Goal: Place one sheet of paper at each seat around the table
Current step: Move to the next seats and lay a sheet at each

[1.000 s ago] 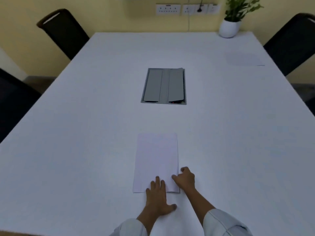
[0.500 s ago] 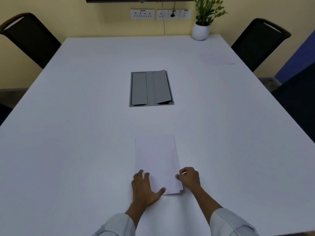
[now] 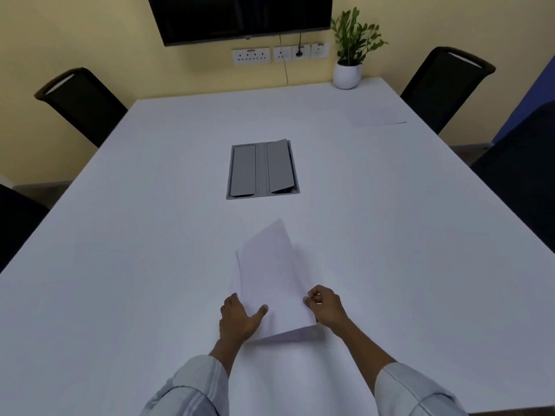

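Observation:
A stack of white paper (image 3: 270, 277) is lifted off the white table (image 3: 150, 265) in front of me, tilted up on its right side. My left hand (image 3: 238, 319) grips its near left corner, thumb on top and fingers underneath. My right hand (image 3: 326, 306) pinches the right edge with curled fingers. One sheet (image 3: 377, 117) lies flat at the far right seat, before a black chair (image 3: 444, 85).
A grey cable hatch (image 3: 262, 169) is set in the table's middle. A potted plant (image 3: 348, 73) stands at the far right corner. Black chairs sit at far left (image 3: 81, 103), near left (image 3: 15, 217) and right (image 3: 522, 169). A dark screen hangs on the wall.
The paper lay flat on the table before; now both hands have raised it, tilted. My left hand went from pressing on top to gripping the corner. The view has tipped up.

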Demonstrator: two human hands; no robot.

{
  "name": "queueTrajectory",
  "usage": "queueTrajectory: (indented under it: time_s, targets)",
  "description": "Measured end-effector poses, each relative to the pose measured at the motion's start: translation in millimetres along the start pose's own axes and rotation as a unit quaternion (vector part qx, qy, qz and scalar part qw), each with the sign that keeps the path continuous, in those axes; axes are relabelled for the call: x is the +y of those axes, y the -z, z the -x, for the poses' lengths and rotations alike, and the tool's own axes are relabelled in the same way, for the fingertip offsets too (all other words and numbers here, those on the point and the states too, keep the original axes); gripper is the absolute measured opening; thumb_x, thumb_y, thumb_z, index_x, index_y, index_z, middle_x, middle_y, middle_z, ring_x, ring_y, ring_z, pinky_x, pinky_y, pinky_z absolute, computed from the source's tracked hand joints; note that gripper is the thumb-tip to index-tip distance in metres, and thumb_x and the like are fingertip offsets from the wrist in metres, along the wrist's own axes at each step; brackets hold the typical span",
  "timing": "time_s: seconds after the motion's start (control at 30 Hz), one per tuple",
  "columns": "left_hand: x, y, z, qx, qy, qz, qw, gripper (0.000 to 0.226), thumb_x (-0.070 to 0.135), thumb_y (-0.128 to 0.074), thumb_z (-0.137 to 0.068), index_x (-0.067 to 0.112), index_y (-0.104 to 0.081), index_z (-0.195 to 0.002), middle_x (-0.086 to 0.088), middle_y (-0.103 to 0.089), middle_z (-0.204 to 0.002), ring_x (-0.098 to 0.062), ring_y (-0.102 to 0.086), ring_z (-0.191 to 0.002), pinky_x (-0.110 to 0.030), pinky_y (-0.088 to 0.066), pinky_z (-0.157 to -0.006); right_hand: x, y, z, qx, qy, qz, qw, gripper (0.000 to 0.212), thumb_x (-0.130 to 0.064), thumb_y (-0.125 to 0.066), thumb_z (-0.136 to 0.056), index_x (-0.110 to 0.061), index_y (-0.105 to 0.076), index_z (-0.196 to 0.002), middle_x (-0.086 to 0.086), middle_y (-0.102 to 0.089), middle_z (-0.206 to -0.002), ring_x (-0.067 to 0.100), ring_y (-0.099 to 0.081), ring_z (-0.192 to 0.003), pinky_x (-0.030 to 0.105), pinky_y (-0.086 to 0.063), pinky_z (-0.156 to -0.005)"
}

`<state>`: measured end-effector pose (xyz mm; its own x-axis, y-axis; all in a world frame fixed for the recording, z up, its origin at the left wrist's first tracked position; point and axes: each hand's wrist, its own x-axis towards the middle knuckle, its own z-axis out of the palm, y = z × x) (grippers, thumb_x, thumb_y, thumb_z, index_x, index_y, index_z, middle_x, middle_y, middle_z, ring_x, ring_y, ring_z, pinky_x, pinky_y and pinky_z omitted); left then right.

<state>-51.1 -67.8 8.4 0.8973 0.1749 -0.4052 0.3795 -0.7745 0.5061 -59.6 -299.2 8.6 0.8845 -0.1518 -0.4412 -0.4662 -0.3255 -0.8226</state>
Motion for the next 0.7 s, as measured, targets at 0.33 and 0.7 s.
queueTrajectory:
  time_s: [0.33,0.7]
  targets:
    - [70.1,-32.2,81.4,-0.01,0.106,0.427,0.898,0.015,0.005,-0.066,-0.09,0.005,-0.069,-0.105,-0.017,-0.071,-0.112,-0.026,-0.068,-0.087,-0.033,-0.057,-0.069,47.2,150.0,34.7,-0.134,0.015,-0.134,0.982,0.012,-0.015,-0.067,-0.094,-0.01,-0.057,-0.09,0.013,-0.071,-0.085,0.022,-0.067,-0.077,0.034,-0.053,-0.067]
    - [162.6,-116.1,200.9,-0.013,0.055,0.496,0.867,0.016,0.005,-0.068,-0.088,0.008,-0.073,-0.102,-0.011,-0.077,-0.101,-0.027,-0.072,-0.09,-0.033,-0.058,-0.067,86.0,314.4,89.7,-0.082,0.099,-0.051,0.99,0.014,-0.013,-0.077,-0.085,-0.007,-0.073,-0.098,-0.004,-0.065,-0.063,0.02,-0.067,-0.079,0.043,-0.059,-0.079]
